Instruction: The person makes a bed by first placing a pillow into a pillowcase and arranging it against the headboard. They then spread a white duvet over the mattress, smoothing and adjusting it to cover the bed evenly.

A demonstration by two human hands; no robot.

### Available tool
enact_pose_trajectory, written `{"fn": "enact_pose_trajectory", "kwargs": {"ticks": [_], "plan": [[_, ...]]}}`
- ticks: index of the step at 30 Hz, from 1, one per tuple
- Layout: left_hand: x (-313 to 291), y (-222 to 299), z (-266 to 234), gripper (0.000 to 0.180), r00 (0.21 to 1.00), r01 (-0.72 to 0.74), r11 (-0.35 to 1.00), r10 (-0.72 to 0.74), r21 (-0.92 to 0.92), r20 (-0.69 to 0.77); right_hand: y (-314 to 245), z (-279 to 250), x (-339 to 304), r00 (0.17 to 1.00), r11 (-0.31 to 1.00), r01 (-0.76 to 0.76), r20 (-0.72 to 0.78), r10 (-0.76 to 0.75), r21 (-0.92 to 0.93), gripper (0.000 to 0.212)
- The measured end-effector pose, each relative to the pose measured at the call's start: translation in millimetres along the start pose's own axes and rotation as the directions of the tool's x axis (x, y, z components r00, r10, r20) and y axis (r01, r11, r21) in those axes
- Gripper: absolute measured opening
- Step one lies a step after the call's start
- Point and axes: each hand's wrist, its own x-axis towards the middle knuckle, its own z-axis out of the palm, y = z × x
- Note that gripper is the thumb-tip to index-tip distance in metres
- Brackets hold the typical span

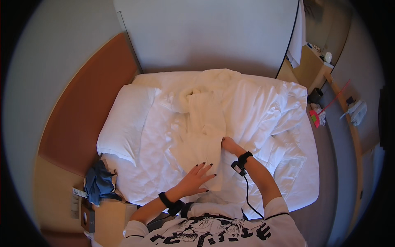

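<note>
- The left hand, palm down with fingers fanned wide, is over the near end of the cream cloth, grasping nothing; whether it presses or hovers does not show.
- Spread fingers like these seem right for easing soft cloth flat: light, broad strokes outward from the middle should drag less than fingertips.
- The right hand is at the cloth's right border, fingers curled inward; its fingertips are mostly hidden, so I can't tell whether it pinches the hem.
- A sound approach is probably to steady that border with one hand while the other smooths, keeping the tension even so the long sides stay straight.
- The cream cloth lies on the bed, reaching from near the middle of its near edge toward its far edge: a long, matte strip, fairly smooth along its right side, with looser material along its left.
- Near the bed's left edge, the white pillow is plump and rounded, its cover softly creased.
- Toward the right edge, the white duvet lies in heaped, crisp ridges; loose folds there could catch the cloth, so keeping them apart seems wise.
- Beyond the far edge stands a smooth, pale grey panel.
</note>
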Motion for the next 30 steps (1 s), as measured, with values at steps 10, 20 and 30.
{"fn": "enact_pose_trajectory", "kwargs": {"ticks": [10,20,30], "plan": [[37,-44,58,0.075,0.987,0.146,0.92,-0.16,0.363,0.008,22,-11,-34,0.985,0.999,0.041,-0.167,-0.045,-0.03,0.025],[87,-104,70,0.056,0.9,0.421,0.868,-0.436,0.264,-0.005,84,-37,-124,0.764,0.968,-0.252,-0.613,0.2,0.002,0.046],[142,-138,73,0.04,0.816,0.554,0.828,-0.561,0.09,0.138,86,32,-55,0.881,0.604,-0.468,0.29,0.373,0.645,0.081]]}}
